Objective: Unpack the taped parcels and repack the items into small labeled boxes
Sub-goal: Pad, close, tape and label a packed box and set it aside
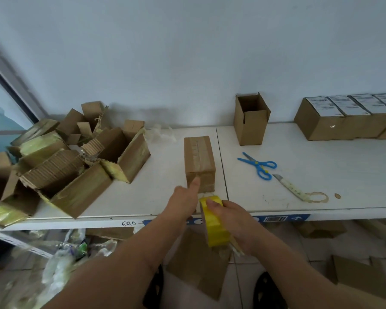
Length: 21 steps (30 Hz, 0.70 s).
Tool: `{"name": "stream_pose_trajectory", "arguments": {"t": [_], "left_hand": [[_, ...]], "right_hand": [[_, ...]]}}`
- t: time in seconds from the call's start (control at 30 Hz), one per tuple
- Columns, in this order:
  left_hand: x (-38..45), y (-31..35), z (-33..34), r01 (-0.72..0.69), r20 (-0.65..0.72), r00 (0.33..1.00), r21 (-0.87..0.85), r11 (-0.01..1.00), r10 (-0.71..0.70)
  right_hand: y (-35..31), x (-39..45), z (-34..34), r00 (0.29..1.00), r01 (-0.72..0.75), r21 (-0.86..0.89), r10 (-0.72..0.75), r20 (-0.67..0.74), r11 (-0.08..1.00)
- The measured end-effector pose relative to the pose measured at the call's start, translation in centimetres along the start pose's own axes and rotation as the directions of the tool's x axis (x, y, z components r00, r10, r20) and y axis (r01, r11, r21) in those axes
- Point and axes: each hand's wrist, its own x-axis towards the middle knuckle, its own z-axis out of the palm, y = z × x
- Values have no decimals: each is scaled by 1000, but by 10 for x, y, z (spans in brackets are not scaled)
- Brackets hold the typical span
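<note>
While right hand (233, 221) grips yellow tape roll (214, 221) at table (321, 175) edge, left hand (184, 198) – thumb pressing small taped box's (200, 162) near face – likely pins tape end for sealing.

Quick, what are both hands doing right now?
Left hand: thumb pressed on the taped box, holding nothing.
Right hand: fingers curled round the yellow tape roll.

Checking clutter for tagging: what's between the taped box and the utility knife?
Head view: the blue scissors lie between the taped box and the utility knife, otherwise bare table.
</note>
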Motion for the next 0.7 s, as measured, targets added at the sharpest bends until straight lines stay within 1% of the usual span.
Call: {"name": "stream_pose_trajectory", "arguments": {"t": [0.03, 0.07, 0.13, 0.2, 0.27, 0.3, 0.33, 0.37, 0.4, 0.43, 0.47, 0.57, 0.7], "left_hand": [[-3, -3, 0, 98, 95, 992, -106, 990, -88], [-5, -5, 0, 163, 170, 977, -186, 969, -132], [-7, -6, 1, 177, 245, 963, -253, 951, -114], [-5, -6, 5, 166, 262, 962, -324, 931, -81], [-5, -5, 10, 173, 260, 963, -378, 909, -75], [-5, -6, 12, 177, 254, 964, -395, 901, -78], [-6, -5, 14, 181, 246, 966, -410, 894, -83], [-6, -5, 16, 185, 240, 967, -423, 887, -88], [-6, -5, 18, 189, 234, 968, -430, 883, -93], [-3, -6, 19, 194, 227, 969, -436, 879, -101], [-2, -5, 20, 199, 222, 969, -438, 877, -109], [-1, -4, 21, 216, 215, 968, -445, 869, -130], [-1, -5, 19, 230, 225, 964, -438, 869, -141]], "right_hand": [[1, 1, -2, 1000, 9, 2, -9, 2, 1000], [2, 4, -4, 1000, 9, 17, -9, 7, 1000], [2, 4, -8, 1000, -24, 15, 23, 16, 1000], [0, 4, -21, 1000, -21, -78, 21, 5, 997], [-4, 4, -44, 998, 43, -161, -49, -34, 986], [-5, 8, -58, 991, 82, -216, -102, -82, 973], [-3, 15, -74, 975, 98, -316, -155, -161, 944], [-1, 22, -89, 946, 70, -444, -201, -256, 893], [2, 30, -101, 908, 10, -554, -239, -344, 832], [6, 37, -111, 873, -61, -623, -261, -412, 780], [13, 44, -118, 849, -127, -658, -262, -459, 742], [29, 54, -129, 821, -269, -701, -224, -525, 660], [42, 62, -133, 772, -349, -731, -262, -579, 586]]}}
